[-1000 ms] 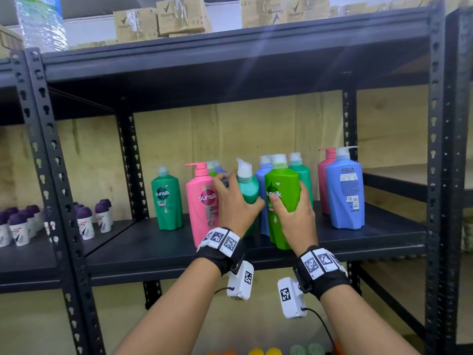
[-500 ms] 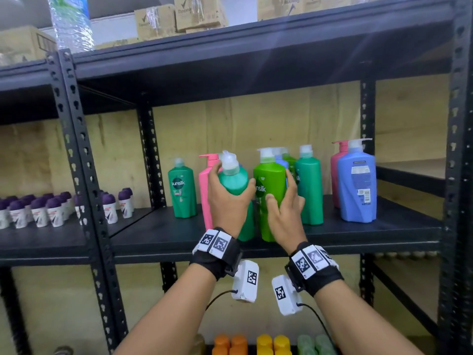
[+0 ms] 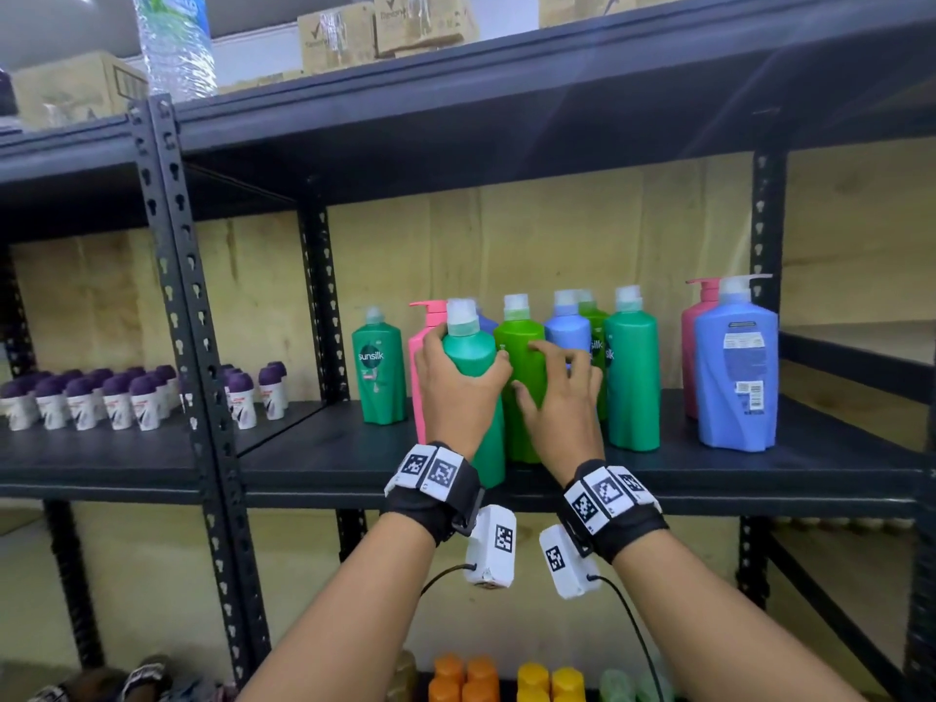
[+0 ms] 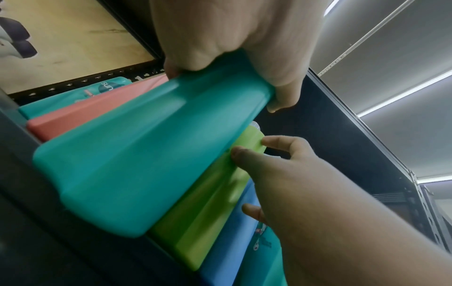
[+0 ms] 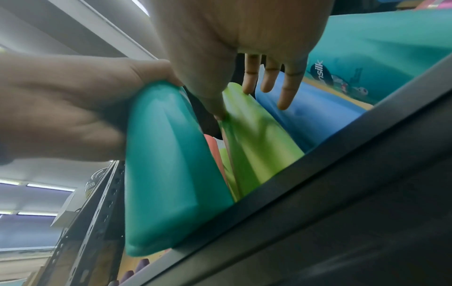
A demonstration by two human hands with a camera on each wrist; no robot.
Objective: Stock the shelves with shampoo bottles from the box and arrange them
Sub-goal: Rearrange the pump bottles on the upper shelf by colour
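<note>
My left hand grips a teal-green shampoo bottle round its shoulder; the bottle stands at the front edge of the black shelf. In the left wrist view the same bottle sits under my curled left fingers. Just to its right stands a light green bottle. My right hand rests on it with the fingers spread and nearly straight and the thumb against its side. A pink bottle and a blue bottle stand behind.
A green Sunsilk bottle stands left, a dark green one and a big blue pump bottle right. Purple-capped roll-ons fill the left bay beyond the upright post. Orange and yellow bottles sit on the shelf below.
My right hand has loosened its grip on the light green bottle and its fingers have spread. My left hand has brought the teal-green bottle to the shelf's front edge.
</note>
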